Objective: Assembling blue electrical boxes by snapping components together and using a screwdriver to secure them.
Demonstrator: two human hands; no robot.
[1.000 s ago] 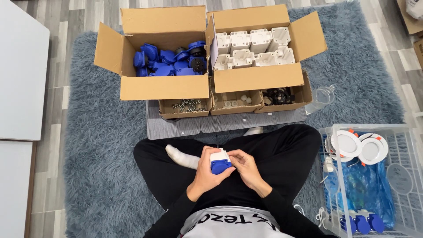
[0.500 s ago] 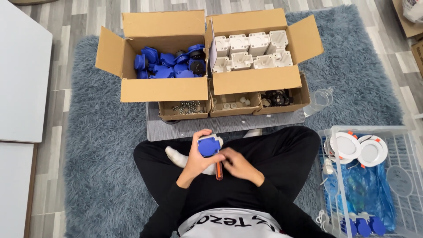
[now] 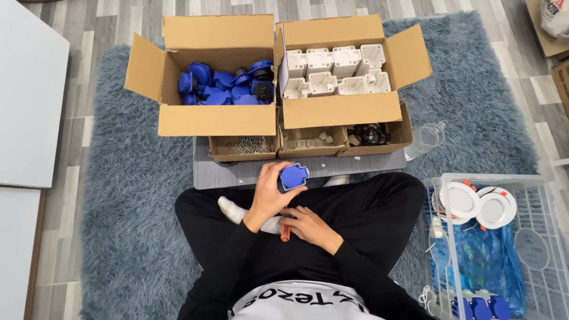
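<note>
Lifted since 0.5 seconds ago, the blue socket part point(image 3: 293, 176) sits clamped in the left hand point(image 3: 271, 192), above the right hand point(image 3: 305, 226), closed on an orange screwdriver point(image 3: 285, 232) at the lap.

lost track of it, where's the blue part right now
In the head view, the blue part is held up in the left hand, centre frame, just below the small box of screws.

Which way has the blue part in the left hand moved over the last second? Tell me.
Yes. The blue part, held in the left hand, has moved up and away from the lap, toward the small cardboard trays; the boxes have stayed put.
</note>
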